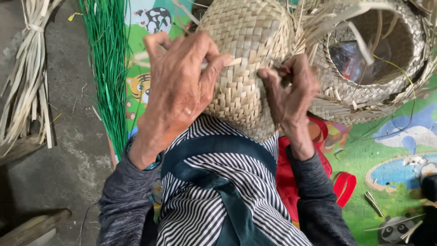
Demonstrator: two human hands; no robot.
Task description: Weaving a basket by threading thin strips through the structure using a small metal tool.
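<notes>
A woven straw basket (248,54), tan and rounded, rests bottom-up against my lap. My left hand (177,86) grips its left side, thumb and fingers pinching a loose pale straw strip (230,63) against the weave. On the basket's right side my right hand (289,91) has its fingers curled shut on another strip end at the weave. Both forearms wear grey sleeves. A striped cloth with teal bands (218,182) covers my lap beneath the basket.
A second woven basket (378,86) with loose strip ends lies open at the upper right, something dark and shiny inside. A bundle of green strips (109,68) and pale dried strips (27,77) lie on the left. A colourful cartoon mat (387,150) and a red bag (296,177) are underneath.
</notes>
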